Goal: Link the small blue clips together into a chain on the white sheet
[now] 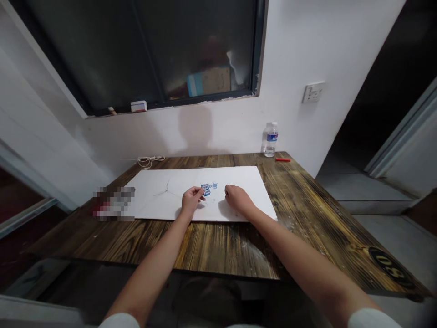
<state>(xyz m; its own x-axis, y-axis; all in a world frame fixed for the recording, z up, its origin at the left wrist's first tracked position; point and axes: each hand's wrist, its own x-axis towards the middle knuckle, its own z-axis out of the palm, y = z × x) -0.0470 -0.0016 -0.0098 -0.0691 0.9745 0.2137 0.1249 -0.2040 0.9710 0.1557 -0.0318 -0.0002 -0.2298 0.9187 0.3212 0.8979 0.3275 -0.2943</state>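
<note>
My left hand [192, 199] is closed in a pinch over the white board, holding a small flat piece with blue outlines and pale bars [206, 189]. Just beyond it lies a smaller blue-outlined piece [215, 185] on the board, with tiny blue bits between the two. To the right, my right hand [236, 197] hovers low above the board with its fingers curled together. Whatever those fingers hold, if anything, cannot be made out. The white board [150, 180] rests on a dark-grained wooden table, and thin dark strands [166, 190] lie on its left half.
A clear water bottle [271, 141] stands at the table's back right beside a red pen-like stick [283, 160]. A pale cord [150, 160] is coiled at the back left. A blurred patch [116, 203] covers something at the board's left end. The wooden table [218, 246] meets the wall behind.
</note>
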